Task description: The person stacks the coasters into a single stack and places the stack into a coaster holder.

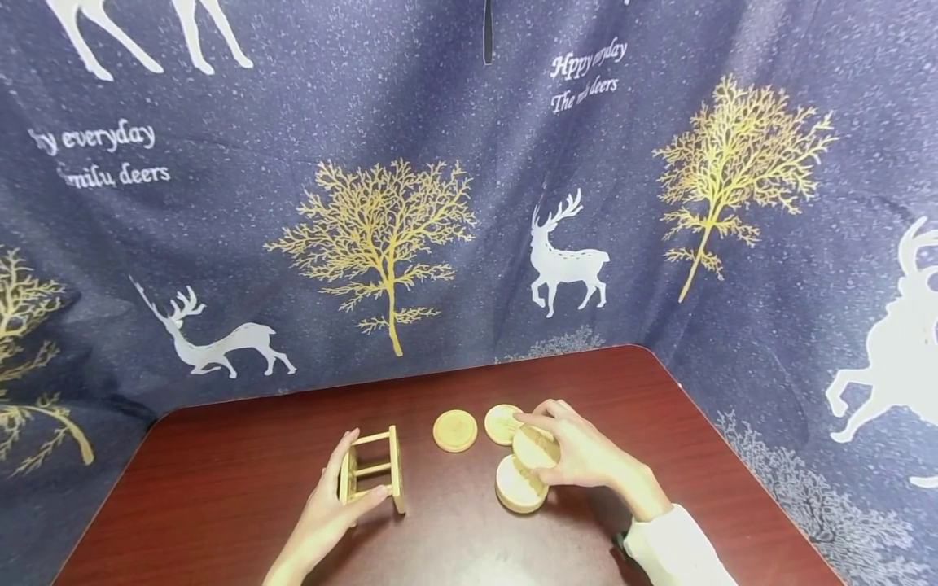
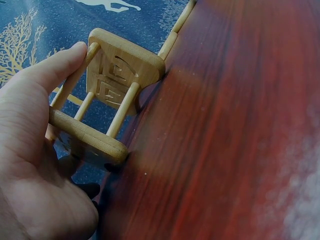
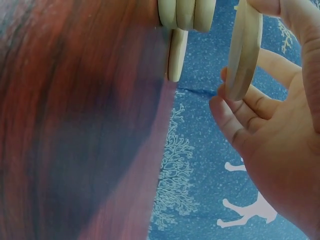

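Observation:
My left hand [image 1: 328, 503] grips a small light wooden coaster rack [image 1: 397, 470], thumb and fingers spread across its sides. The rack has two end panels joined by round rods; a cut pattern shows on one panel [image 2: 117, 72] in the left wrist view. My right hand [image 1: 589, 456] pinches a round wooden coaster [image 3: 245, 55] by its rim, raised off the table and tilted. Just below it in the head view is a short stack of coasters [image 1: 520, 488]. Two more coasters lie flat farther back, one left [image 1: 455, 431] and one nearer the right hand [image 1: 501, 422].
Everything stands on a dark red wood-grain table [image 1: 220, 472] with rounded corners. Behind it and on both sides hangs a blue cloth [image 1: 454, 325] printed with deer and trees. A white sleeve [image 1: 677, 545] covers the right forearm.

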A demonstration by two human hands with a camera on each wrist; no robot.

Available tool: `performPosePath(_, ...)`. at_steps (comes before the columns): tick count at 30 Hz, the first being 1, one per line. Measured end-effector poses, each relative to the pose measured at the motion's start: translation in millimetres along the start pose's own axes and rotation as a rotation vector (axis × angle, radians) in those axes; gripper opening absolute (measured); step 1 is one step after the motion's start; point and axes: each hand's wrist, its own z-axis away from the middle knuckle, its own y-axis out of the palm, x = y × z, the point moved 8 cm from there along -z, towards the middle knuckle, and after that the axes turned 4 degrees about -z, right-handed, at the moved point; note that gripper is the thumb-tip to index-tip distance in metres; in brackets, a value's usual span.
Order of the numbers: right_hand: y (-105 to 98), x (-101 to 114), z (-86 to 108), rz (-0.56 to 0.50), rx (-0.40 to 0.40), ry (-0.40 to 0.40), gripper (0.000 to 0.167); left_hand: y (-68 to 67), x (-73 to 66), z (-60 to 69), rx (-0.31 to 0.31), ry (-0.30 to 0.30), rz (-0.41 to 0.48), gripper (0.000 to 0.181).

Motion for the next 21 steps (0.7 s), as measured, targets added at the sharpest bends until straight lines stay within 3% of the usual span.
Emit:
performPosePath(14,10,2,0.9,0.010,0.038,-0.017,0.082,1.4,2.9,-0.6,-0.004,0.000,0.064,0.106)
performPosePath(21,13,5,0.6,-0.003,0.043,-0.017,0.080,0.7,0.6,-0.6,-0.005,0.012,0.022,0.106)
